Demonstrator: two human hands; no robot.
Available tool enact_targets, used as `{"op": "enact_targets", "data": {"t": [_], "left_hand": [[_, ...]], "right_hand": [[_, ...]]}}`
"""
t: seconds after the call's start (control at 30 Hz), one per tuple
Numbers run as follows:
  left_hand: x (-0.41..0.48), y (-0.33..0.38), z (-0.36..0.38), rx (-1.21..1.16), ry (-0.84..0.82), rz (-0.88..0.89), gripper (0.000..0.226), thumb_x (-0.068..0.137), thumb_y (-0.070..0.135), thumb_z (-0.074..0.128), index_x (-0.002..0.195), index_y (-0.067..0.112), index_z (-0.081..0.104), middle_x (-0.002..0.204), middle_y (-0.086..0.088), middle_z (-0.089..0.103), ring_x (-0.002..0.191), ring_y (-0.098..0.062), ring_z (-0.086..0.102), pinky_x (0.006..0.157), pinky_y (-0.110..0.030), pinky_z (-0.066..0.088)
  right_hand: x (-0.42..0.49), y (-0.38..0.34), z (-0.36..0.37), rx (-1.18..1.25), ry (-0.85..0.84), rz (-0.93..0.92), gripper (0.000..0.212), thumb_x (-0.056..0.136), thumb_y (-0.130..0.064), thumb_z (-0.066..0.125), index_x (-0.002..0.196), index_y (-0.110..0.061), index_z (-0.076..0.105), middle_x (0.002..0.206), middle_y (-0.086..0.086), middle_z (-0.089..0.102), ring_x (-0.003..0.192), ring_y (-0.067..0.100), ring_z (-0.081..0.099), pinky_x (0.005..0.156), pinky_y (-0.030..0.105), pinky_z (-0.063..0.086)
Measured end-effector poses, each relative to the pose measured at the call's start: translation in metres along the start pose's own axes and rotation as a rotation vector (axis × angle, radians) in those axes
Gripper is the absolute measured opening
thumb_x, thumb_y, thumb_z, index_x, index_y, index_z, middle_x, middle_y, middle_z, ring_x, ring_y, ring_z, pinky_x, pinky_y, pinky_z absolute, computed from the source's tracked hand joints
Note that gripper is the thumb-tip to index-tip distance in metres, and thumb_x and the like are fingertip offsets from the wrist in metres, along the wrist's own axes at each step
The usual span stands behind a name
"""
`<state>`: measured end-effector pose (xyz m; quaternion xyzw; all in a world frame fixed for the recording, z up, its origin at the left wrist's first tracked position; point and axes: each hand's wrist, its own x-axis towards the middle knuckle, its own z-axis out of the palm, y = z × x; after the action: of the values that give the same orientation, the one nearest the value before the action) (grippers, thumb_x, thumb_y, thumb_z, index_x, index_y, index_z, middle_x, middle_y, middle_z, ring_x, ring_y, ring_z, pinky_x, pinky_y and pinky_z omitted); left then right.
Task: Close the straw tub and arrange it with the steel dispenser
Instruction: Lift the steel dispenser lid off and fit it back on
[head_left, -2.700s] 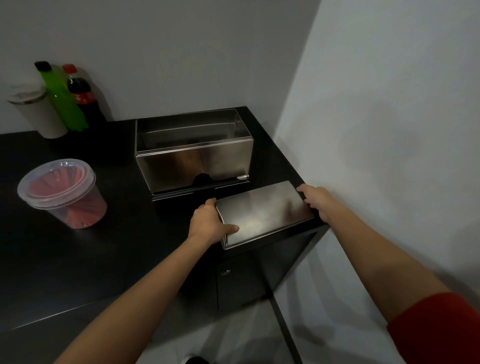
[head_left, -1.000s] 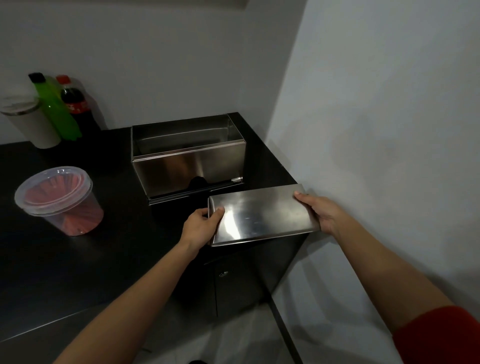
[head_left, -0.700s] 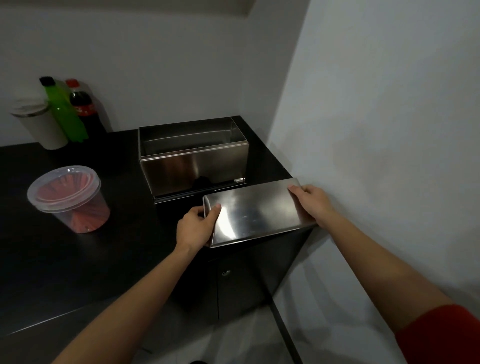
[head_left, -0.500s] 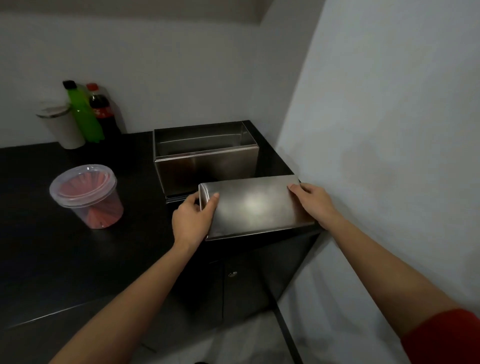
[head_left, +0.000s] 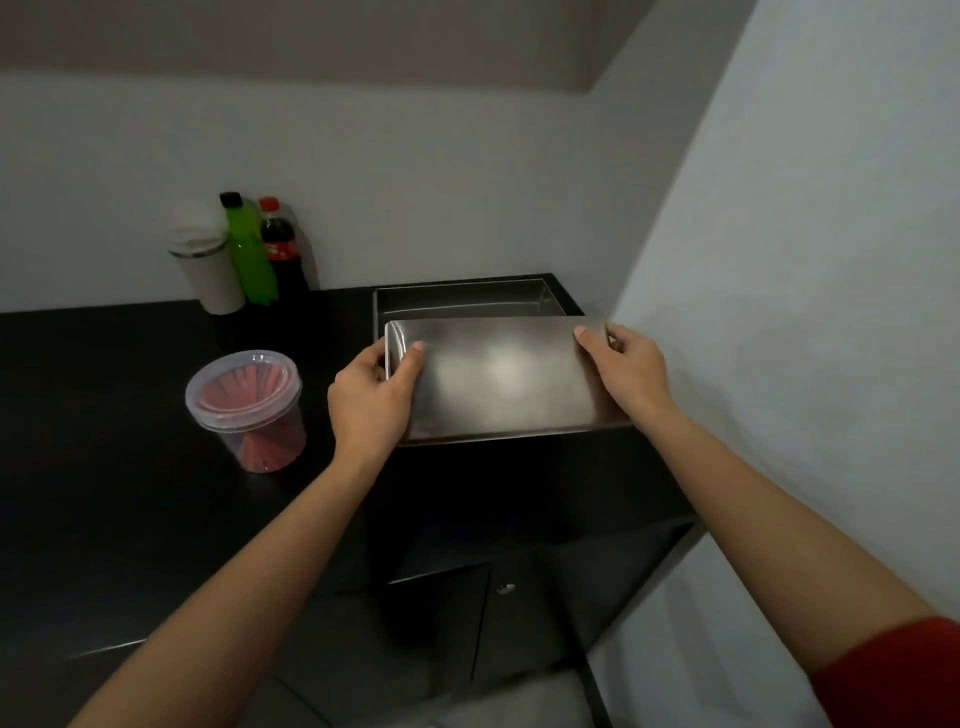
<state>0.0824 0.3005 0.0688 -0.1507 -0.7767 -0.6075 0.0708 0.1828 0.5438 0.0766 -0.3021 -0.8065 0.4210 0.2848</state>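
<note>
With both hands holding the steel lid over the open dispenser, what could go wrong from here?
1. The steel lid is gripped only at its short ends by the left hand and right hand; smooth metal could slip from that grip.
2. It covers only the front of the steel dispenser, so it may seat crooked.
3. The straw tub stands near the left elbow's path and could be knocked.

**Bottles and a cup at the back of the dark desk**

A black desk (head_left: 104, 467) fills the lower left of the frame. At upper left, against the pale wall (head_left: 415, 182), a white lidded cup (head_left: 205, 270), a green bottle (head_left: 249, 254) with a black cap and a dark cola bottle (head_left: 283, 249) with a red cap stand side by side. Below the desk, lower centre, a dark cabinet door (head_left: 524, 623) shows a small round lock.
</note>
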Motion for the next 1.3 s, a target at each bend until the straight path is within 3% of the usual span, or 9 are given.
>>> {"op": "enact_targets", "data": {"t": [0.1,0.2,0.4,0.6,0.7,0.77,0.97,1.07,1.3], "left_hand": [[0.024,0.003,-0.003,0.010,0.042,-0.015,0.048,0.083,0.049,0.060,0.122,0.021,0.059,0.069,0.018,0.061,0.064,0.015,0.060,0.049,-0.002,0.039],[0.051,0.006,-0.002,0.085,0.023,-0.040,0.052,0.085,0.050,0.057,0.124,0.016,0.053,0.073,0.018,0.055,0.061,0.006,0.058,0.047,-0.008,0.038],[0.099,0.007,0.006,0.246,-0.026,-0.060,0.048,0.083,0.053,0.057,0.110,0.013,0.062,0.080,0.011,0.059,0.068,-0.001,0.052,0.056,-0.017,0.034],[0.123,-0.002,0.008,0.304,-0.091,-0.092,0.049,0.084,0.053,0.059,0.106,0.011,0.067,0.086,0.004,0.062,0.079,-0.009,0.055,0.072,-0.026,0.040],[0.130,-0.003,0.009,0.318,-0.135,-0.108,0.048,0.084,0.053,0.059,0.102,0.010,0.069,0.082,0.000,0.066,0.076,-0.012,0.059,0.069,-0.027,0.042],[0.133,-0.003,0.011,0.315,-0.158,-0.126,0.049,0.084,0.054,0.058,0.099,0.009,0.070,0.082,-0.004,0.069,0.076,-0.015,0.062,0.067,-0.027,0.043],[0.140,-0.003,0.016,0.341,-0.204,-0.129,0.036,0.087,0.051,0.055,0.070,0.020,0.060,0.062,0.003,0.059,0.058,-0.008,0.054,0.050,-0.019,0.037],[0.143,-0.002,0.017,0.355,-0.231,-0.124,0.037,0.089,0.051,0.053,0.062,0.026,0.052,0.061,0.004,0.057,0.056,-0.007,0.053,0.049,-0.019,0.034],[0.149,-0.008,0.017,0.380,-0.256,-0.151,0.048,0.089,0.051,0.051,0.101,0.007,0.066,0.070,0.000,0.061,0.059,-0.009,0.055,0.046,-0.020,0.034]], "right_hand": [[0.019,-0.014,0.011,0.012,0.005,0.009,0.062,0.082,-0.055,0.060,0.129,-0.015,0.057,0.123,0.001,0.063,0.109,0.020,0.059,0.092,0.030,0.046],[0.040,-0.028,0.017,0.022,0.016,-0.011,0.050,0.081,-0.052,0.062,0.117,-0.018,0.066,0.094,-0.010,0.065,0.088,0.011,0.059,0.071,0.017,0.041],[0.081,-0.037,0.029,-0.060,-0.033,0.027,0.035,0.084,-0.050,0.061,0.094,-0.017,0.071,0.081,-0.005,0.062,0.066,0.002,0.054,0.050,0.005,0.035],[0.106,-0.033,0.040,-0.252,-0.143,0.036,0.051,0.088,-0.055,0.050,0.104,-0.010,0.067,0.095,0.004,0.064,0.093,0.026,0.058,0.072,0.027,0.036],[0.116,-0.038,0.044,-0.384,-0.130,0.013,0.040,0.088,-0.055,0.047,0.076,-0.020,0.061,0.070,0.000,0.055,0.067,0.019,0.050,0.060,0.029,0.034],[0.121,-0.041,0.047,-0.456,-0.117,0.022,0.042,0.088,-0.057,0.045,0.076,-0.020,0.061,0.070,0.001,0.053,0.058,0.014,0.043,0.057,0.029,0.032],[0.132,-0.040,0.052,-0.565,-0.118,0.040,0.059,0.086,-0.061,0.040,0.108,-0.013,0.067,0.104,0.011,0.066,0.087,0.030,0.056,0.068,0.030,0.037],[0.134,-0.038,0.053,-0.566,-0.157,0.061,0.057,0.085,-0.061,0.040,0.098,-0.012,0.068,0.100,0.012,0.066,0.079,0.027,0.052,0.065,0.030,0.036],[0.132,-0.036,0.058,-0.647,-0.181,0.042,0.062,0.087,-0.060,0.035,0.104,-0.009,0.067,0.103,0.013,0.065,0.086,0.030,0.055,0.068,0.031,0.038]]}}
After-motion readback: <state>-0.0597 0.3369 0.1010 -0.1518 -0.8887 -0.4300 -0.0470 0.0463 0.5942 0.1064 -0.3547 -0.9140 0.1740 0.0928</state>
